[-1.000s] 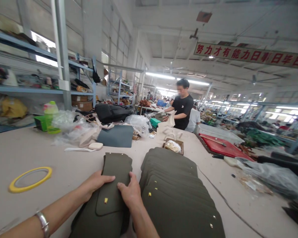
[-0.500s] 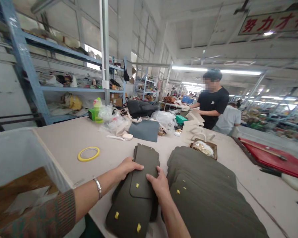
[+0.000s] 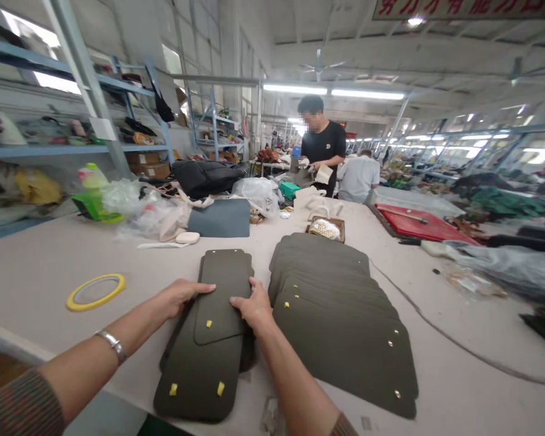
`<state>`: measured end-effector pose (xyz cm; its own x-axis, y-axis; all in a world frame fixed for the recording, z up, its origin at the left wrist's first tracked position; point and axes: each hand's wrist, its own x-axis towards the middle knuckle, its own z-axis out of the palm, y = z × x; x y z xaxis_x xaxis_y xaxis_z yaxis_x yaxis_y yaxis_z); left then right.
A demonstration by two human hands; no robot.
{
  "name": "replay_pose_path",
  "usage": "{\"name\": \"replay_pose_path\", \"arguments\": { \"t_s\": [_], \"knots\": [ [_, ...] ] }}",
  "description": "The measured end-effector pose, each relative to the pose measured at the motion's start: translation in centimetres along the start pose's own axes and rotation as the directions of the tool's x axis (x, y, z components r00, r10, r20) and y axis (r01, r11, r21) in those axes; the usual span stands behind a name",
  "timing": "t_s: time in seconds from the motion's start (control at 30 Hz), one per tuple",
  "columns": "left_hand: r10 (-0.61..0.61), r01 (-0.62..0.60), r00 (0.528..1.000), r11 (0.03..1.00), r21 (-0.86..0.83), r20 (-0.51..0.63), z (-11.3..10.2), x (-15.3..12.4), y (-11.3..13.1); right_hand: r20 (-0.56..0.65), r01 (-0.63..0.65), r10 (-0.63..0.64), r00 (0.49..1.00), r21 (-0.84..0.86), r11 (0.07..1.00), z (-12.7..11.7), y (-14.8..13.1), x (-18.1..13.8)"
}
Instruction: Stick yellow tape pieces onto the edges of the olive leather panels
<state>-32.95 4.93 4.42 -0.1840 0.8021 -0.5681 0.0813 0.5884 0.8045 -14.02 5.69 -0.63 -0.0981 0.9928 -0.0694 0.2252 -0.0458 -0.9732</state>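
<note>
Between my two hands is a dark olive rounded panel (image 3: 222, 312), lying on top of longer panels of the same colour (image 3: 195, 372). My left hand (image 3: 184, 295) grips its left edge, thumb on top and fingers hidden beneath. Holding the opposite edge, my right hand (image 3: 253, 307) also has its thumb on the upper face. Small yellow tabs (image 3: 220, 388) stick to the panels. Just right of my right hand spreads a fanned stack of similar olive panels (image 3: 331, 321), with yellow tabs and small metal studs showing.
A yellow tape roll (image 3: 95, 292) lies on the table (image 3: 36, 266) to the left. Farther back are a blue-grey sheet (image 3: 220, 218), plastic bags (image 3: 258, 195) and a small basket (image 3: 340, 230). A red board (image 3: 420, 224) lies right. A person in black (image 3: 324, 145) works beyond.
My view has swung to the right, so the table things appear farther left. Both hands keep their hold on the rounded panel, and more of the fanned stack shows.
</note>
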Motion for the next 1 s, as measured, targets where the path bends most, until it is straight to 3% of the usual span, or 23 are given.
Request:
{"name": "replay_pose_path", "arguments": {
  "t_s": [0.23,0.47,0.6,0.7,0.83,0.9,1.0],
  "knots": [
    [0.075,-0.075,0.997,0.997,-0.018,0.006,0.6,-1.1,0.7,-0.003,-0.074,0.074,0.997,-0.103,0.992,-0.6,-1.6,-1.0],
    [0.106,-0.081,0.983,0.983,-0.167,0.147,1.4,-1.9,-0.2,-0.035,-0.028,0.027,0.999,-0.046,0.999,-0.4,-0.3,-0.7],
    [0.301,-0.280,0.947,0.944,-0.174,0.110,1.5,-3.8,0.3,-0.077,0.036,-0.027,0.997,0.120,0.992,-0.4,-0.2,-1.8],
    [0.463,-0.456,0.882,0.885,-0.091,0.089,1.7,-7.0,1.9,-0.082,0.133,-0.112,0.990,0.330,0.935,-1.3,-1.3,-3.6],
    [0.619,-0.648,0.761,0.742,0.171,0.194,2.6,-12.6,4.8,-0.013,0.224,-0.252,0.968,0.505,0.834,-3.9,-3.7,-7.1],
    [0.671,-0.723,0.690,0.614,0.317,0.273,3.8,-15.4,5.8,-0.028,0.240,-0.266,0.964,0.531,0.813,-5.6,-4.6,-9.2],
    [0.723,-0.768,0.579,0.330,0.548,0.376,6.7,-18.7,6.2,-0.113,0.280,-0.261,0.959,0.539,0.794,-8.0,-4.4,-12.4]
  ]
}}
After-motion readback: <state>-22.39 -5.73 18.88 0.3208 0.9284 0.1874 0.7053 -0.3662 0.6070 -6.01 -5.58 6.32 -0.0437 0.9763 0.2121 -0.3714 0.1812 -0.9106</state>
